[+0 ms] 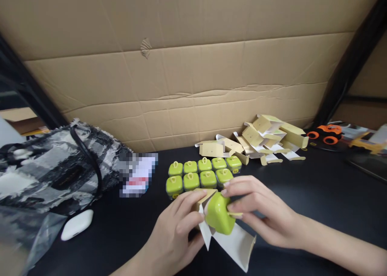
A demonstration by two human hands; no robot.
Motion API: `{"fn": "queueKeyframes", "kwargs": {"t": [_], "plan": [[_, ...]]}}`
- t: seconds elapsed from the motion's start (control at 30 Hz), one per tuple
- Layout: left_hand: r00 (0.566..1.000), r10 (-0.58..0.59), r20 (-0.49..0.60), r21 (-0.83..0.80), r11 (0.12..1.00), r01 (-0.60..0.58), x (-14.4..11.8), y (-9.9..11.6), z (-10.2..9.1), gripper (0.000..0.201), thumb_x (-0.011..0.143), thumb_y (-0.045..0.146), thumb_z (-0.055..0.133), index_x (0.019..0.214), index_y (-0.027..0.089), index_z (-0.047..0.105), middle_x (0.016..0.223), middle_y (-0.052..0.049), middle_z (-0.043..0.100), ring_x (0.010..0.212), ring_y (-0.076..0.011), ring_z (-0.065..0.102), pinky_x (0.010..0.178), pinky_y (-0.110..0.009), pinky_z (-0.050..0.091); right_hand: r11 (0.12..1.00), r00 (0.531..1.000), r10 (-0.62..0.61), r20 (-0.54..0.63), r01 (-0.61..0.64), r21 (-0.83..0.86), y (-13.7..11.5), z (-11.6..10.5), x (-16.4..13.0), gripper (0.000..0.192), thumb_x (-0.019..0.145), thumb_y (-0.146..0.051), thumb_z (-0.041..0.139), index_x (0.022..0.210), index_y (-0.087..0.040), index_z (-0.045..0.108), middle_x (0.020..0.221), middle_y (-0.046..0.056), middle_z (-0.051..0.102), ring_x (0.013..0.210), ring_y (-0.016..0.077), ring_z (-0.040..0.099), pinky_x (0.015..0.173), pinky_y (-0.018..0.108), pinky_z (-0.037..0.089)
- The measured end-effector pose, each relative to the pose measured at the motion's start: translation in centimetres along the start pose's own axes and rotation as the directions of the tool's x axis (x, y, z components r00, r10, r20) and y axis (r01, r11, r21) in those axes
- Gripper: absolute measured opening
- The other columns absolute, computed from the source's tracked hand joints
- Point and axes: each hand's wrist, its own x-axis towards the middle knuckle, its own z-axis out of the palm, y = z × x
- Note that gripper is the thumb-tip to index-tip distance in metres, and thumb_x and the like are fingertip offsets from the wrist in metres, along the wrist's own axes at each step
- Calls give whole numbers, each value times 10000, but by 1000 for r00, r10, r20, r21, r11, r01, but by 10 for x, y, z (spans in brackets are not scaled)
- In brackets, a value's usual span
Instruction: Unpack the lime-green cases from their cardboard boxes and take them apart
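My left hand [178, 231] is wrapped round a small opened cardboard box [236, 245], its white inner flaps spread toward me. Out of the box's mouth sticks a lime-green container with a rounded square lid [220, 213]. My right hand [260, 209] grips this container by its lid and the yellow loop on top; its lower part is hidden inside the box. Just beyond my hands, several matching green-lidded containers [191, 181] stand upright in two rows, yellow loops on their lids.
Opened small boxes [269, 137] are heaped at the back right, near an orange toy car [328, 133]. At left lie a black-and-white fabric bag [60, 163], a white rounded case [77, 224] and a blurred packet [140, 173]. A cardboard wall [187, 74] closes off the back.
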Motion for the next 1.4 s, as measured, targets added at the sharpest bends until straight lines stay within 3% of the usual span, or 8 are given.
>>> {"fn": "queueKeyframes", "kwargs": {"t": [0.3, 0.57, 0.73, 0.8, 0.93, 1.13, 1.27, 1.4], "plan": [[990, 138, -7, 365, 922, -126, 12, 12, -7, 121, 815, 77, 500, 784, 188, 539, 1053, -145, 699, 1037, -237, 635, 852, -346, 575, 872, 975, 222, 28, -211, 442, -16, 8, -7, 339, 908, -24, 365, 1094, -307, 355, 1218, 60, 540, 1113, 172, 556, 846, 342, 507], [988, 156, -10, 381, 914, -141, 18, 13, -21, 230, 735, 75, 563, 928, 185, 502, 1096, -157, 664, 995, -241, 614, 799, -347, 560, 950, 960, 236, -150, -195, 242, 4, 21, -12, 251, 933, -66, 392, 1084, -266, 380, 1270, 95, 521, 1192, 181, 513, 947, 403, 448], [977, 11, 214, 250, 966, -66, 56, 19, -41, 505, 709, 118, 583, 1188, 203, 446, 1069, -87, 682, 908, -232, 636, 796, -355, 522, 671, 795, 589, -143, -383, 635, 6, 32, -8, 95, 933, -303, 519, 905, -215, 495, 1087, 58, 614, 1054, 179, 575, 907, 345, 444], [906, -142, 398, 263, 964, 36, 82, 22, -53, 515, 697, 214, 620, 1187, 230, 464, 1021, -65, 694, 842, -250, 650, 708, -341, 520, 425, 666, 745, -28, -442, 790, 5, 37, -7, 208, 902, -407, 554, 855, -211, 502, 877, 4, 626, 840, 146, 612, 750, 276, 481], [486, -447, 751, 353, 894, 277, 138, 21, -69, 520, 667, 515, 628, 1104, 247, 547, 786, -16, 700, 630, -232, 649, 459, -257, 423, 116, 556, 808, 196, -475, 872, 0, 40, -3, 211, 872, -358, 583, 1026, -229, 520, 782, -20, 634, 681, 127, 609, 608, 240, 467], [8, -351, 936, 305, 826, 475, 181, 0, -55, 472, 647, 520, 649, 996, 203, 621, 821, -27, 716, 705, -223, 667, 500, -241, 476, -410, 551, 616, 563, -385, 826, -5, 36, 0, 162, 840, -239, 553, 895, -113, 638, 759, 63, 663, 662, 136, 634, 658, 246, 466], [-114, -294, 949, 305, 763, 570, 188, -16, -41, 405, 642, 493, 659, 921, 199, 657, 812, -38, 724, 769, -248, 685, 535, -264, 535, -486, 545, 578, 608, -368, 792, -2, 33, -1, 230, 856, -230, 449, 945, -116, 628, 819, 72, 665, 667, 118, 635, 684, 224, 457], [-79, -250, 965, 247, 763, 598, 187, -29, -35, 389, 668, 494, 648, 920, 198, 656, 878, -39, 730, 836, -249, 687, 615, -281, 560, -537, 547, 555, 626, -339, 773, 2, 29, 0, 355, 865, -298, 362, 1005, -88, 611, 876, 109, 665, 763, 149, 650, 754, 245, 451]]}}
